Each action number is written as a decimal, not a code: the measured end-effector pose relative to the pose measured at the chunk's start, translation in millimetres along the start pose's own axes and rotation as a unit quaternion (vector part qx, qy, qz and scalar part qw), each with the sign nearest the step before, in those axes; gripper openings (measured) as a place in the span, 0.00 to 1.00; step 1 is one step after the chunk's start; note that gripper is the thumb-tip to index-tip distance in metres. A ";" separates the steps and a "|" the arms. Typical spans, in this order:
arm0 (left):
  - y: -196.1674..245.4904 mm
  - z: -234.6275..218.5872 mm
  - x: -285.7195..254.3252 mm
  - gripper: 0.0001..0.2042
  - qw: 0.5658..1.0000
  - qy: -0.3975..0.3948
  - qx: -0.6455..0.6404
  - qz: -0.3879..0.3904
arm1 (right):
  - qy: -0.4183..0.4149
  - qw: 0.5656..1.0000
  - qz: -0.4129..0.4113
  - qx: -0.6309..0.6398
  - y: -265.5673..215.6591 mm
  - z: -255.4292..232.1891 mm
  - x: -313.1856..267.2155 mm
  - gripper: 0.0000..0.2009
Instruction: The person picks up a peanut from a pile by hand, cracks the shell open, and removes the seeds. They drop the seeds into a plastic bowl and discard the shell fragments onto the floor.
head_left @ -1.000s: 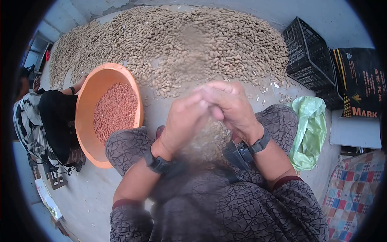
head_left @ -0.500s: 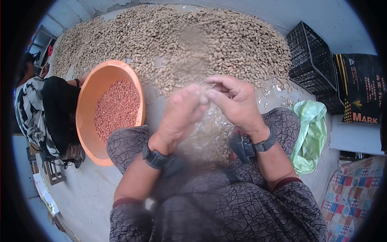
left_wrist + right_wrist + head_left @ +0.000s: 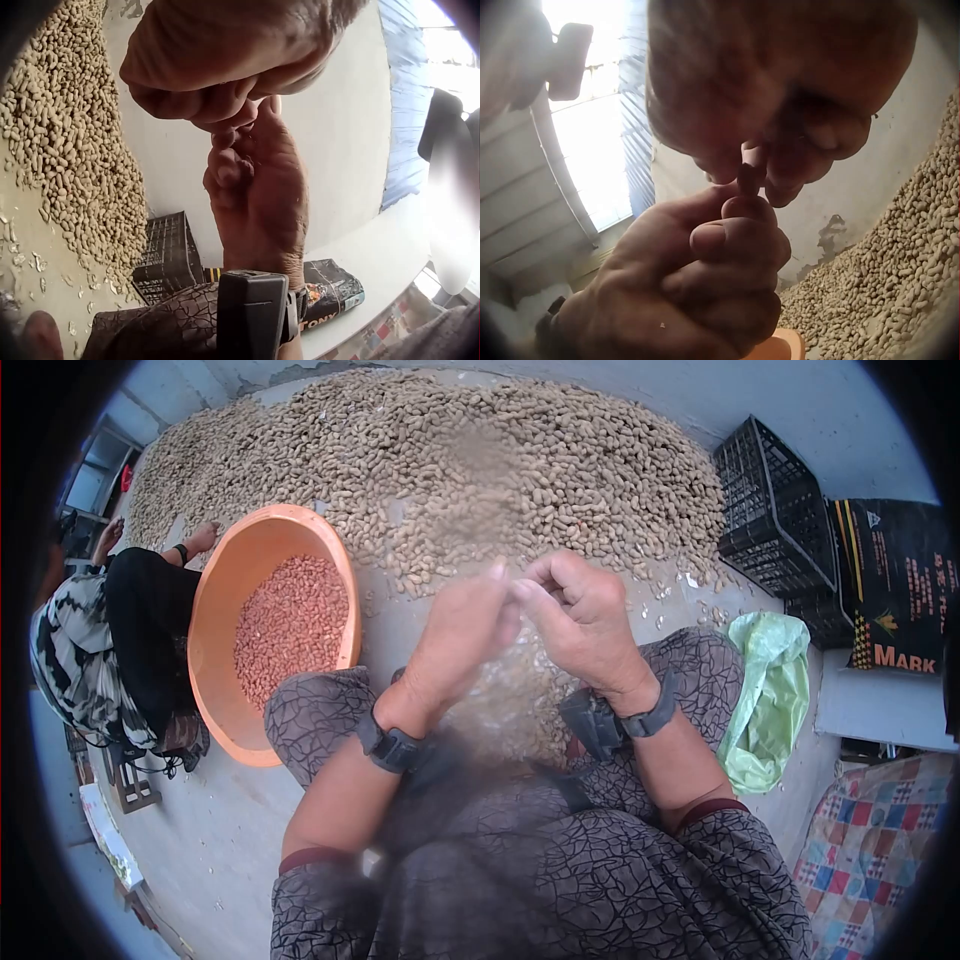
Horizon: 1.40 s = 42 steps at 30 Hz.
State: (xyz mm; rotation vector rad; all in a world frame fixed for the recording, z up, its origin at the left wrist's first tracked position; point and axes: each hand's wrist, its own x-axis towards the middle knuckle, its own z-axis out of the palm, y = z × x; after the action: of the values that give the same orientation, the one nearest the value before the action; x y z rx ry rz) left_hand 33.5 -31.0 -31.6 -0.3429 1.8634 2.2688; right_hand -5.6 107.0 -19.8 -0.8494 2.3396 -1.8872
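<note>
Both hands meet at the fingertips above the lap. The left hand (image 3: 455, 645) and the right hand (image 3: 588, 625) have curled fingers, pinching a small peanut between them, mostly hidden. In the right wrist view, a small dark piece (image 3: 748, 178) shows between the fingertips of the right hand (image 3: 772, 82) and the left hand (image 3: 697, 277). Broken shells (image 3: 505, 705) lie below the hands, between the legs. An orange basin (image 3: 212, 660) holding reddish kernels (image 3: 290, 625) stands tilted beside the left knee. The left wrist view shows fingers of both hands touching.
A wide heap of unshelled peanuts (image 3: 420, 460) lies along the wall. Black crates (image 3: 775, 520), a black printed sack (image 3: 895, 590) and a green bag (image 3: 770, 700) stand at the right. Another person (image 3: 130, 630) sits at the far left.
The hands were cupped together, then parted slightly with a pale peanut showing at the fingertips; now the fingertips are close together and cover it. The other person's hand came into view beside the basin.
</note>
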 end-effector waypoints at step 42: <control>4.5 10.9 -19.3 0.16 0.983 -0.105 -0.034 0.145 | -0.002 0.927 0.227 0.300 1.7 -5.5 -4.2 0.15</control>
State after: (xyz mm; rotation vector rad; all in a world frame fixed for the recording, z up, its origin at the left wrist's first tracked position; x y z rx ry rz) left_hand 50.0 -21.1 -19.7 0.1665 1.8298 2.4436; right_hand -4.6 113.9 -21.2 -0.2230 1.5816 -2.1521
